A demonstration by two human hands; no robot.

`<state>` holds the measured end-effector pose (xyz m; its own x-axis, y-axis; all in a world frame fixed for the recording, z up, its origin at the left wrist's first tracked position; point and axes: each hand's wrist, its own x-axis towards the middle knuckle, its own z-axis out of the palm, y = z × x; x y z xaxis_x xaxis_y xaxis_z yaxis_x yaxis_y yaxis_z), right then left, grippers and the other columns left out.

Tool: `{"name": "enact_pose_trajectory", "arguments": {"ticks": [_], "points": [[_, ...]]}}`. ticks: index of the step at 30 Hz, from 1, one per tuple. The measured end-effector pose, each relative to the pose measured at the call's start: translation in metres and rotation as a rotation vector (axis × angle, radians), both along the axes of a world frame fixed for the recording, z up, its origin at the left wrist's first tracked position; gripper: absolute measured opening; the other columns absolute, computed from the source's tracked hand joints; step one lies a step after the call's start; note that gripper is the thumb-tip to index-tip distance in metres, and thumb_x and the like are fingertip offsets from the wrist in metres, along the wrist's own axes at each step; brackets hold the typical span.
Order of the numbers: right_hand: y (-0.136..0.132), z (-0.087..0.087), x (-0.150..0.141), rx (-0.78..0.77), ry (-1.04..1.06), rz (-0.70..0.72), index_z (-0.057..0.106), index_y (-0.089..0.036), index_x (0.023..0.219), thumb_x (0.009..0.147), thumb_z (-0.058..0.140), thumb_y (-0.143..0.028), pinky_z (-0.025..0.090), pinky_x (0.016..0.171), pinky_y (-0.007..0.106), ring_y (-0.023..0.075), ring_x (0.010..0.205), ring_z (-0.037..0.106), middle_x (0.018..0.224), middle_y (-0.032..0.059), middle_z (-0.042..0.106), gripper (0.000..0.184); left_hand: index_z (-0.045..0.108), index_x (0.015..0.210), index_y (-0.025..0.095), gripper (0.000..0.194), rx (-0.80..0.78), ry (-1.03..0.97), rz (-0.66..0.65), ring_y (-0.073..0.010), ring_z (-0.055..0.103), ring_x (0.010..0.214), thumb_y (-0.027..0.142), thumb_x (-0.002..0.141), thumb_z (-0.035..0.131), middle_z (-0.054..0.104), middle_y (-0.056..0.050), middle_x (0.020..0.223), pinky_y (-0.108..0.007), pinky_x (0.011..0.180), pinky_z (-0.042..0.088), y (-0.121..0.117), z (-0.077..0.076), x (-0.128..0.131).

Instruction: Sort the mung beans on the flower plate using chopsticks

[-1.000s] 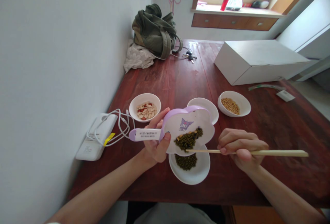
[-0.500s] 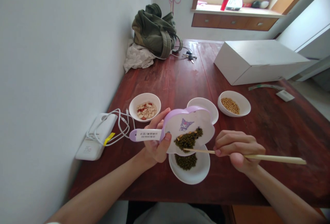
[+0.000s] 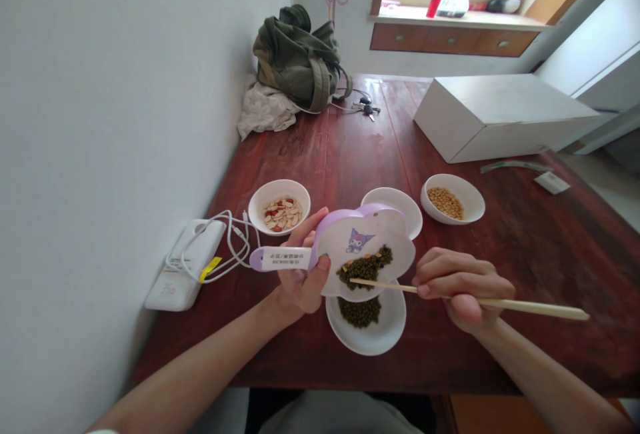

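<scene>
My left hand (image 3: 303, 274) grips the handle of a purple and white cartoon-printed dish (image 3: 365, 244), tilted above a white bowl (image 3: 381, 334). Green beans with a few yellow ones (image 3: 364, 270) lie at the dish's lower edge, and more green beans (image 3: 359, 311) sit in the bowl beneath. My right hand (image 3: 463, 284) is closed on wooden chopsticks (image 3: 520, 305) whose tips reach left into the beans on the dish.
On the red wooden table (image 3: 350, 154) stand a bowl of pale and red seeds (image 3: 279, 205), a white bowl with nothing visible in it (image 3: 400, 202) and a bowl of yellow beans (image 3: 453, 199). A white power bank with cable (image 3: 185, 273) lies left; a white box (image 3: 500, 116) and green bag (image 3: 297, 61) sit behind.
The chopstick tips have slid further left across the beans on the dish, and my right hand has dropped slightly. The left hand and dish have stayed almost still.
</scene>
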<state>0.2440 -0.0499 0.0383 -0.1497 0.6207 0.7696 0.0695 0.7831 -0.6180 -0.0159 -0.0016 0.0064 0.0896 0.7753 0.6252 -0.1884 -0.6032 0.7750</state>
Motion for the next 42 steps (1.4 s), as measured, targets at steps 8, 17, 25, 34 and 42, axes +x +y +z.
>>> {"name": "enact_pose_trajectory", "arguments": {"ticks": [8, 17, 25, 34, 42], "points": [[0.005, 0.001, -0.003, 0.143, -0.164, 0.014, 0.087, -0.016, 0.101, 0.108, 0.07, -0.053, 0.067, 0.064, 0.034, 0.0196, 0.067, 0.079, 0.075, 0.0074, 0.083, 0.041, 0.058, 0.165, 0.019, 0.067, -0.059, -0.001, -0.038, -0.016, 0.059, 0.062, 0.047, 0.105, 0.067, 0.074, -0.004, 0.083, -0.03, 0.059, 0.049, -0.002, -0.001, 0.001], [0.006, 0.0, -0.004, 0.236, -0.212, 0.009, 0.087, -0.015, 0.107, 0.108, 0.072, -0.051, 0.068, 0.061, 0.034, 0.0198, 0.066, 0.078, 0.073, 0.0059, 0.082, 0.038, 0.058, 0.165, 0.02, 0.066, -0.048, -0.006, -0.048, -0.0144, 0.055, 0.06, 0.044, 0.105, 0.066, 0.072, -0.002, 0.081, -0.028, 0.056, 0.043, -0.002, -0.003, 0.002], [0.008, 0.009, 0.002, 0.147, -0.19, 0.102, 0.086, -0.015, 0.101, 0.107, 0.072, -0.05, 0.066, 0.061, 0.032, 0.0191, 0.067, 0.078, 0.074, 0.0071, 0.082, 0.038, 0.059, 0.164, 0.019, 0.065, -0.034, -0.019, -0.022, -0.014, 0.053, 0.058, 0.045, 0.105, 0.067, 0.068, -0.001, 0.076, -0.029, 0.055, 0.044, 0.0, -0.006, 0.002], [0.006, 0.008, 0.001, 0.088, -0.147, 0.096, 0.086, -0.015, 0.095, 0.106, 0.072, -0.052, 0.064, 0.061, 0.031, 0.0186, 0.066, 0.077, 0.072, 0.0077, 0.081, 0.041, 0.061, 0.162, 0.018, 0.065, -0.017, 0.002, 0.0, -0.0164, 0.058, 0.062, 0.047, 0.105, 0.067, 0.07, -0.002, 0.078, -0.03, 0.057, 0.048, 0.0, -0.004, 0.001], [0.006, 0.008, 0.004, 0.049, -0.152, 0.113, 0.089, -0.018, 0.102, 0.107, 0.071, -0.052, 0.065, 0.06, 0.033, 0.0198, 0.066, 0.078, 0.074, 0.0072, 0.082, 0.039, 0.058, 0.165, 0.018, 0.067, -0.036, 0.005, -0.022, -0.0156, 0.054, 0.059, 0.047, 0.105, 0.067, 0.068, 0.0, 0.074, -0.03, 0.058, 0.047, 0.0, -0.005, 0.001]]}}
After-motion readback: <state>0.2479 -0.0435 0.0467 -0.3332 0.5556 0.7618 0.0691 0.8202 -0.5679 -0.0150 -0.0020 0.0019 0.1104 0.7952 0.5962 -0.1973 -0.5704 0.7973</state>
